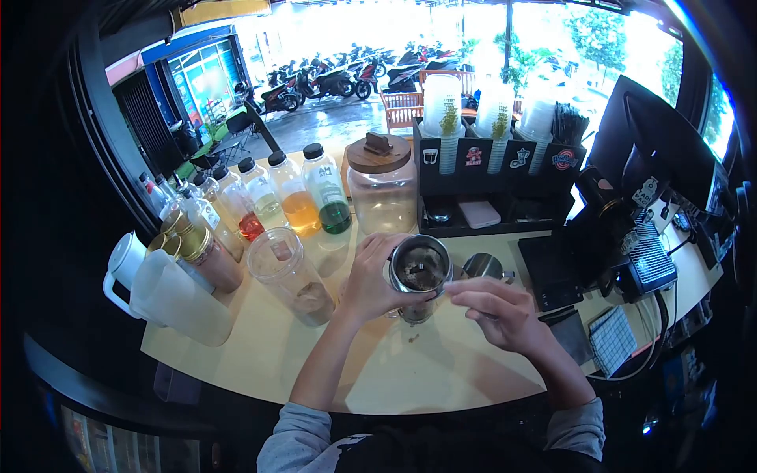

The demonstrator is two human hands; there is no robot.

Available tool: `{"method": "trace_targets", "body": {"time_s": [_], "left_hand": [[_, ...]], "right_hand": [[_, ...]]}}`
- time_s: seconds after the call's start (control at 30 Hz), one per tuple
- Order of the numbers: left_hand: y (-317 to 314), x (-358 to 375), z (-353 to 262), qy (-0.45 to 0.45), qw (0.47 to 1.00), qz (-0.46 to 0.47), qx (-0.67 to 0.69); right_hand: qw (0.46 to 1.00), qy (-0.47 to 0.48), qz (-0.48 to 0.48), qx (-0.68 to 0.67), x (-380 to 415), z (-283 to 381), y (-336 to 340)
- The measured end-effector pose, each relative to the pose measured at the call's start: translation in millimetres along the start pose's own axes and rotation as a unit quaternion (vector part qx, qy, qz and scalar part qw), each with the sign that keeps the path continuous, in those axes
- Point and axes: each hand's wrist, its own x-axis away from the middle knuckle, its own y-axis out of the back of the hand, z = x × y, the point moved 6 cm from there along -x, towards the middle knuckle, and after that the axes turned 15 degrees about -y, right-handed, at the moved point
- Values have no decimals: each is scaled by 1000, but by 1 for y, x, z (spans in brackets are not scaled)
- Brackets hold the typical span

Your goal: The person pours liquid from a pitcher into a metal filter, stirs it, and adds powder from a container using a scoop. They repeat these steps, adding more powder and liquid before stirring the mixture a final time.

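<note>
My left hand (374,280) is wrapped around the side of a round metal-rimmed container (421,266), which has dark, speckled contents. Under it a clear vessel with dark contents (416,313) stands on the table. At the container's right side is my right hand (498,310), its fingers bent and close together near the rim; whatever they hold, if anything, is too small to make out. Just behind it stands a small metal pitcher (482,266). To the left a clear plastic jar (292,276) holds some brown powder.
Bottles with coloured liquids (301,206), a large glass jar with a wooden lid (382,189) and a black cup rack (497,177) line the back. White pitchers (177,299) stand at the left. A black machine (603,229) and a checked cloth (613,340) are at the right.
</note>
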Motion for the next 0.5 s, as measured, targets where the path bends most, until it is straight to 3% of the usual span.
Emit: {"method": "trace_targets", "body": {"time_s": [0.33, 0.4, 0.5], "left_hand": [[4, -4, -8, -60, 996, 25, -62], [7, -5, -12, -66, 995, 16, -79], [8, -4, -15, -78, 991, 16, -104]], "right_hand": [[1000, 20, 14, 7, 4, 3, 3], [991, 82, -25, 104, 3, 11, 7], [986, 101, -28, 131, 8, 15, 5]]}}
